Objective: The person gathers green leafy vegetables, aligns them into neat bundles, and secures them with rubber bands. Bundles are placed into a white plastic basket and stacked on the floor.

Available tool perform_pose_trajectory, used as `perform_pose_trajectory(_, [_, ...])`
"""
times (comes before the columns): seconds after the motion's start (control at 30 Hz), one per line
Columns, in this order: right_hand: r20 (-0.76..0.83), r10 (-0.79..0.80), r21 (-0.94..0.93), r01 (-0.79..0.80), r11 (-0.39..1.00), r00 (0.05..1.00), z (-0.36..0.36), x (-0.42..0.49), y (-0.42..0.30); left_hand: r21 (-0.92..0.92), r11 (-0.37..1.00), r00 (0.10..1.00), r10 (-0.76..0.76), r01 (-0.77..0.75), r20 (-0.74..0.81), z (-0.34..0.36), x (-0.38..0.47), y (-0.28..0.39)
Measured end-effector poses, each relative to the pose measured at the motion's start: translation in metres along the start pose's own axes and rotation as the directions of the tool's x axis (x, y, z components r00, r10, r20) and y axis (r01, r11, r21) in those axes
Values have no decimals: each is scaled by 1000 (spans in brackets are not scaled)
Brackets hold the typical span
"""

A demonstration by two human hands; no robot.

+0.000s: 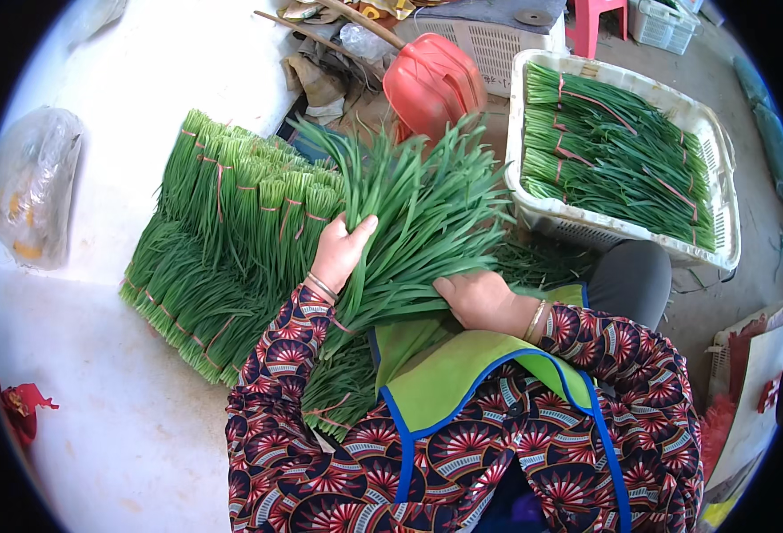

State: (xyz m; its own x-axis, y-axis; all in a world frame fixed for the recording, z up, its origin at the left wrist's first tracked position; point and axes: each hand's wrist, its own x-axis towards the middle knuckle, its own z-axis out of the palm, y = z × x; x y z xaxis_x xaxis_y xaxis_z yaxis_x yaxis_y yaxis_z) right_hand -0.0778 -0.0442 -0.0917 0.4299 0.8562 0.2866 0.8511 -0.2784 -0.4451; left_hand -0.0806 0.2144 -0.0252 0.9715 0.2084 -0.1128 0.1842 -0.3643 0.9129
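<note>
Loose green leaves of garlic chives [425, 220] fan out between my two hands. My left hand [343, 250] grips them at their left side, thumb up. At their lower right, my right hand [481, 300] is closed around leaf ends by the green apron [458, 373]. Just left of my left hand stand tied bundles of chives [251, 193], pale ends up, with pink ties. More tied bundles [191, 300] lie below them, pale ends towards the lower left. Another tied bundle [341, 393] rests by my left forearm.
A white plastic crate [621, 233] of tied chives stands at the right. Beyond my hands are a red plastic scoop [431, 80] with a wooden handle and an upturned white crate [478, 53]. A clear plastic bag [35, 186] lies on the white surface [111, 373] at the left.
</note>
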Motion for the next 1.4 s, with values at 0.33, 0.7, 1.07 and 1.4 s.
perform_pose_trajectory(0.33, [-214, -183, -132, 157, 979, 959, -31, 14, 0, 448, 893, 926, -124, -53, 355, 10, 17, 18])
perform_pose_trajectory(0.7, [9, 36, -19, -35, 999, 999, -4, 17, 19, -93, 992, 993, -77, 85, 94, -42, -6, 8])
perform_pose_trajectory(1.07, [-163, -43, -150, 18, 989, 986, -39, 33, 20, -84, 996, 999, 37, -38, -5, -66, -13, 4])
perform_pose_trajectory(1.4, [-361, -225, -253, 137, 958, 905, -55, 82, -3, -228, 973, 1000, -23, 25, 10, -43, -5, 6])
